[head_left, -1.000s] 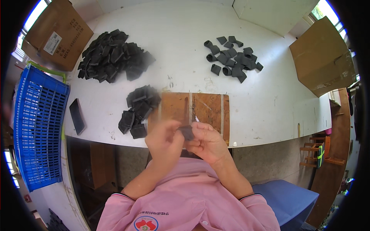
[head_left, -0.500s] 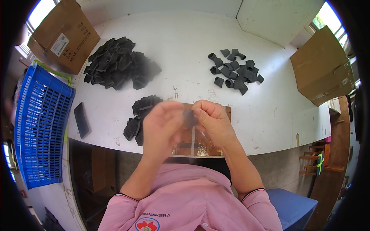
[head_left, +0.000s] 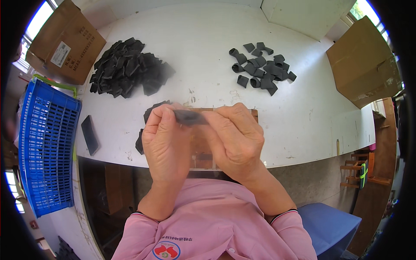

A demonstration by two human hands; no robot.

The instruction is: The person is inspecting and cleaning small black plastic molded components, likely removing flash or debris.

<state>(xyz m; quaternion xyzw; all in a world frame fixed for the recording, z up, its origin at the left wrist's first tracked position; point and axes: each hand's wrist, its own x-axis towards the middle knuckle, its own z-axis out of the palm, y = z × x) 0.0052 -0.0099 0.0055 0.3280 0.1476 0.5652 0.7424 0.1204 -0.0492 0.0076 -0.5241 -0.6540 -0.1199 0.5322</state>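
Over the near edge of the white table, a small black fabric piece (head_left: 189,117) is stretched between my two hands, slightly blurred. My left hand (head_left: 162,141) pinches its left end between thumb and fingers. At the other end, my right hand (head_left: 238,138) has its fingers closed on the piece; the fingertips are partly hidden. A smaller stack of black pieces (head_left: 151,110) lies behind my left hand, which covers much of it. Farther left is a large heap of flat black pieces (head_left: 115,71). Several black fabric loops (head_left: 264,71) lie scattered at the far right.
Below my hands lies a brown board (head_left: 201,161) at the edge of the table (head_left: 303,134). A dark flat rectangular object (head_left: 90,135) rests at left, near a blue plastic crate (head_left: 47,147). Cardboard boxes stand at far left (head_left: 65,43) and right (head_left: 364,65). A blue stool (head_left: 327,227) is below right.
The black piece has moved up and left and now spans sideways between my hands. My left hand has shifted left, and my right hand has turned so its back shows. The view has shifted slightly.
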